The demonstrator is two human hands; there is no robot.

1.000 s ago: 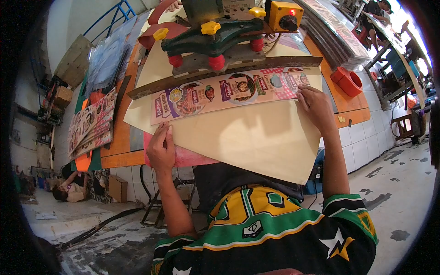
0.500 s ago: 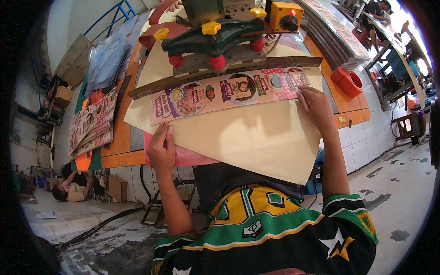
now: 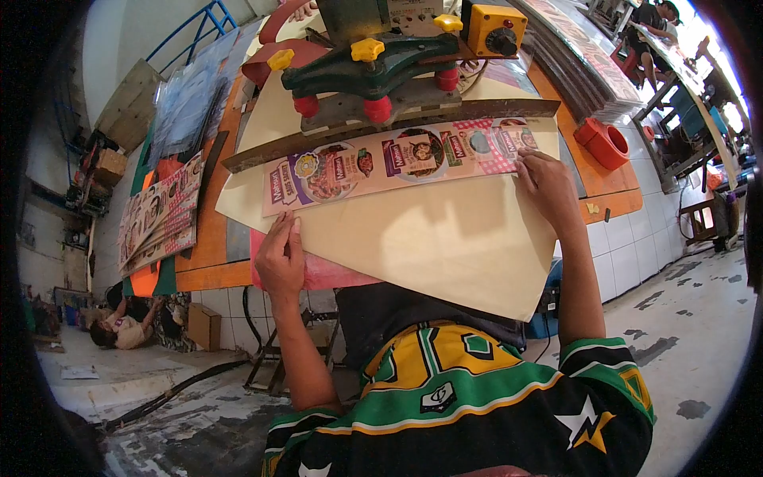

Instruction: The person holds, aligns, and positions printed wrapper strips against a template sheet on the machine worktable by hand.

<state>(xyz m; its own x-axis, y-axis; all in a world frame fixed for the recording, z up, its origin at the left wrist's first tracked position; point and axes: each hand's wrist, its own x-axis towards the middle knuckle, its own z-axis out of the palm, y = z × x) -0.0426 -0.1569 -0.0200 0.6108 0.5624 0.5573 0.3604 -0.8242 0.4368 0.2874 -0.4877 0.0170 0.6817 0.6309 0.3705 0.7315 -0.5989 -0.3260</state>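
A long printed strip (image 3: 373, 167) with food pictures lies on a cream sheet (image 3: 429, 238), its far edge along a metal bar (image 3: 262, 153) under a dark green press (image 3: 373, 67). My left hand (image 3: 280, 253) is at the strip's lower left corner, thumb and fingers together on the edge. At the strip's right end, my right hand (image 3: 548, 187) pinches the corner between thumb and bent fingers. The press has yellow knobs and red cylinders.
Printed sheets (image 3: 159, 211) are stacked at the left, with clear plastic sheets (image 3: 187, 99) behind. A red ring-shaped object (image 3: 602, 143) sits at the right table edge. A yellow control box (image 3: 493, 32) stands beside the press. Other people are at the far right and lower left.
The red light on the yellow control box has gone out. Both my hands and the printed strip have stayed in place. The person at the lower left has shifted slightly.
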